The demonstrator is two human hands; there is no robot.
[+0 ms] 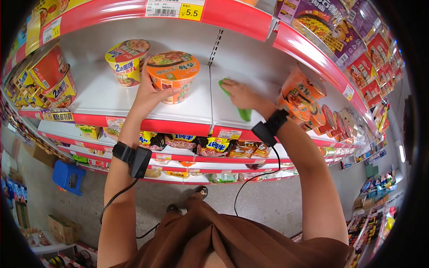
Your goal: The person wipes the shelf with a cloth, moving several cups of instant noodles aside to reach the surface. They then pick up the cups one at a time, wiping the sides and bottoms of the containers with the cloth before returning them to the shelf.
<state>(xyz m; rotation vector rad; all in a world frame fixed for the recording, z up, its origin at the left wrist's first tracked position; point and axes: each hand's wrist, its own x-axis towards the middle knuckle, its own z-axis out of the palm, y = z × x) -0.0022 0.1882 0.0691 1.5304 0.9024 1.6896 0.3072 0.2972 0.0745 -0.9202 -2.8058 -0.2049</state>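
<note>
On the white shelf (pixel 187 109), my left hand (pixel 149 96) grips an orange noodle cup (pixel 173 73) from its left side, fingers behind and thumb across the front. Just left of that hand stands a yellow and red noodle cup (pixel 127 62). My right hand (pixel 243 96) presses a green cloth (pixel 244 114) on the shelf surface, right of the panel seam; the cloth shows at the fingertips and below the palm. Orange noodle cups (pixel 304 89) stand right of my right wrist.
More noodle cups (pixel 53 73) are stacked at the shelf's left end. A red price rail (pixel 178 126) edges the shelf, with packets (pixel 214 145) on the tier below. An upper shelf overhangs. A blue stool (pixel 68 176) stands on the floor. Cables hang from both wrist devices.
</note>
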